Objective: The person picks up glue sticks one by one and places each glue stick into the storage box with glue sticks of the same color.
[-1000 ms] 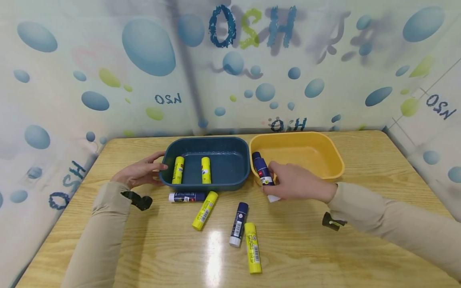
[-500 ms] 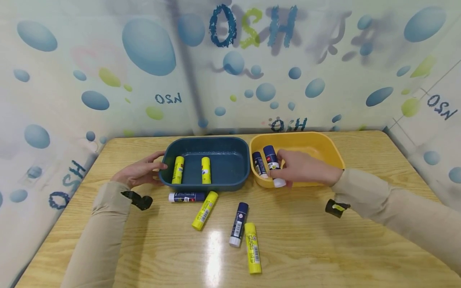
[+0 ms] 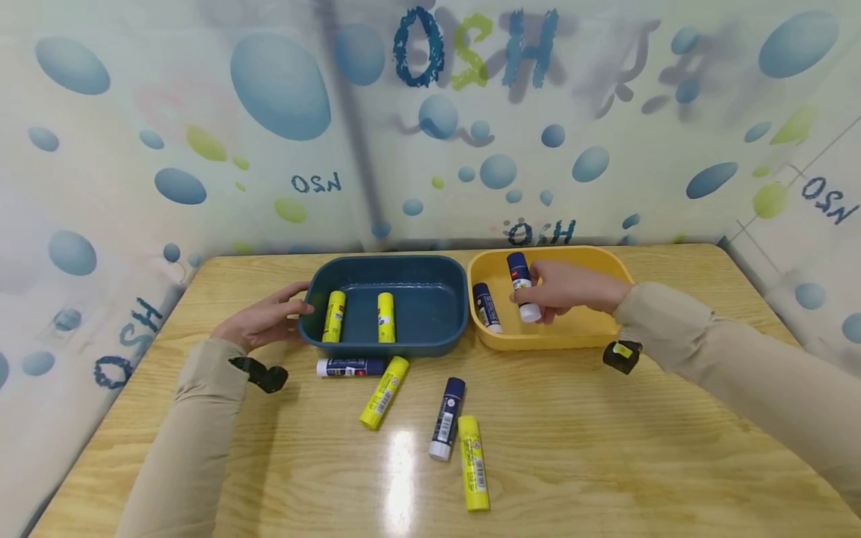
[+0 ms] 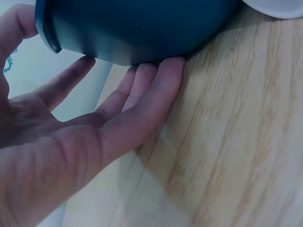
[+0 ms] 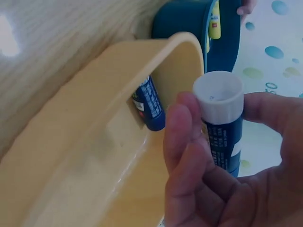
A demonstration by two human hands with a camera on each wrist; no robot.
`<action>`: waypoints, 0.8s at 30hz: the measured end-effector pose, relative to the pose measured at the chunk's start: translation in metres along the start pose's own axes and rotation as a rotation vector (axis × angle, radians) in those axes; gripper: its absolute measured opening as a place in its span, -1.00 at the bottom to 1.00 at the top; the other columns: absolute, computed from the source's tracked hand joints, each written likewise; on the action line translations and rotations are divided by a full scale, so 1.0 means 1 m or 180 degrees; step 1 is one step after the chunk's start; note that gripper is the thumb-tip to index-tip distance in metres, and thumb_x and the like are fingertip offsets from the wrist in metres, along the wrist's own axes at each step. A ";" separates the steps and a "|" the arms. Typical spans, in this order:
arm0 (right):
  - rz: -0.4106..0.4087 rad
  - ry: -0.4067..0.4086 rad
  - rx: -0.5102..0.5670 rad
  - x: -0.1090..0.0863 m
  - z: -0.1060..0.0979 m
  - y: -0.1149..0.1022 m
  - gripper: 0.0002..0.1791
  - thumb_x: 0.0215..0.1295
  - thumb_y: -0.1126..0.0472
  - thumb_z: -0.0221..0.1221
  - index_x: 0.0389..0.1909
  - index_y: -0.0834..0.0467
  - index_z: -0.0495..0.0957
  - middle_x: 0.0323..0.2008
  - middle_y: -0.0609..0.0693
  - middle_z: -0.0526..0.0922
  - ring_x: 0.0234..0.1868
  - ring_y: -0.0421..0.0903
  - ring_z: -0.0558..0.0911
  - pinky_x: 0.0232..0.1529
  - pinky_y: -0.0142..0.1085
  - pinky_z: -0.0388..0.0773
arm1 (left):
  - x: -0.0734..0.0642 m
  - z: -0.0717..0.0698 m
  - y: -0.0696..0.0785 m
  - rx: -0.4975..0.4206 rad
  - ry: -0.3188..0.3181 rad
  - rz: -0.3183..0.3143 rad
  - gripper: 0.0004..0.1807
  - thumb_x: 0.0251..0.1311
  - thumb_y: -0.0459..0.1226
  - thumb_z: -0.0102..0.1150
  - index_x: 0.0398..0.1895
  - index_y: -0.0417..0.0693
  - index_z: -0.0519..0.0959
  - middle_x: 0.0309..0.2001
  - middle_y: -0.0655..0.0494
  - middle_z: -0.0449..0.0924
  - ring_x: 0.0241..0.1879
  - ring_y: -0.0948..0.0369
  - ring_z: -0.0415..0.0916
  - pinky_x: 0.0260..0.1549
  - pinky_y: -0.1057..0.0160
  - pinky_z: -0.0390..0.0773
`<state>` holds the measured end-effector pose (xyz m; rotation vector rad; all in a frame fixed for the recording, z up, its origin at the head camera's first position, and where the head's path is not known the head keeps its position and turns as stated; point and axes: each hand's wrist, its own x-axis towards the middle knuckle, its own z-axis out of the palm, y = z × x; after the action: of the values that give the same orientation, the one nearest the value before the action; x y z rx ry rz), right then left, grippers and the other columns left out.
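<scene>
The right hand (image 3: 565, 285) pinches a navy glue stick (image 3: 519, 278) over the yellow tub (image 3: 558, 342); the left hand (image 3: 262, 320) grips the end of the blue tub (image 3: 383, 349). Let go too high, I'd say, and that stick could roll against its navy neighbour (image 3: 486, 306) inside.

This is a screened-off workspace; the room beyond is hidden. Bubble-printed sheeting (image 3: 498, 134) flanks the wood-grain worktop (image 3: 572, 448) and backs its far edge.

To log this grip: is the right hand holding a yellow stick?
No, the right hand holds a dark blue stick with a white end.
</scene>
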<state>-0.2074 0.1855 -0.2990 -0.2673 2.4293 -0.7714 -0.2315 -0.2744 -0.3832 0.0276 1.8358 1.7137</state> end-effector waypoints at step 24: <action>0.0503 -0.0806 -0.0461 0.057 -0.004 -0.010 -0.64 0.38 0.05 0.11 -0.17 0.32 0.54 -0.47 0.06 0.70 -0.48 -0.15 0.70 -0.47 -0.45 0.52 | 0.002 -0.001 -0.003 0.0147 0.0086 -0.0053 -0.25 0.37 -0.33 -0.09 0.51 -0.11 -0.20 0.22 -0.21 0.10 -0.05 0.05 0.44 -0.07 0.06 0.54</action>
<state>-0.2562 0.1596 -0.3167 -0.2117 2.2363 -0.4630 -0.2328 -0.2752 -0.3871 0.0080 1.8902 1.6679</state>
